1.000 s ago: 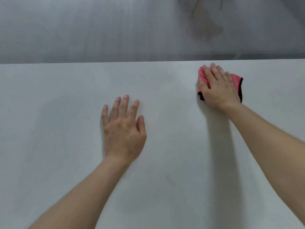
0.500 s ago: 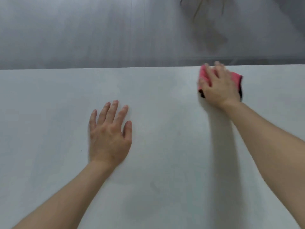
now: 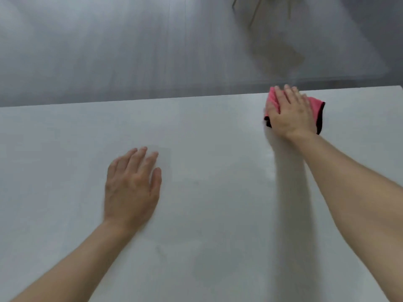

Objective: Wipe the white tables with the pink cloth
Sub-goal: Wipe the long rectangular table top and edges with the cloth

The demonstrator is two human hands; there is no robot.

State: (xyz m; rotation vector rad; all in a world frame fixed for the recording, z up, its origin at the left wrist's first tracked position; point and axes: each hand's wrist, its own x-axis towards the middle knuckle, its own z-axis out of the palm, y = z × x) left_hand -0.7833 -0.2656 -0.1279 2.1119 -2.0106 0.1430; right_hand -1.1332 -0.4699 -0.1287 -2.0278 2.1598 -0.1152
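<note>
A white table fills the lower part of the head view. A folded pink cloth with a dark edge lies at the table's far edge, on the right. My right hand presses flat on the cloth with straight fingers that reach the table's far edge. My left hand rests flat on the bare tabletop, left of centre, holding nothing. Most of the cloth is hidden under my right hand.
Beyond the far edge of the table lies a grey floor. Thin pale furniture legs stand at the top right. The table's right far corner shows at the frame's right edge.
My right hand has pushed the cloth forward to the table's far edge. My left hand has slid left and nearer to me on the tabletop, while the camera view tilted upward.
</note>
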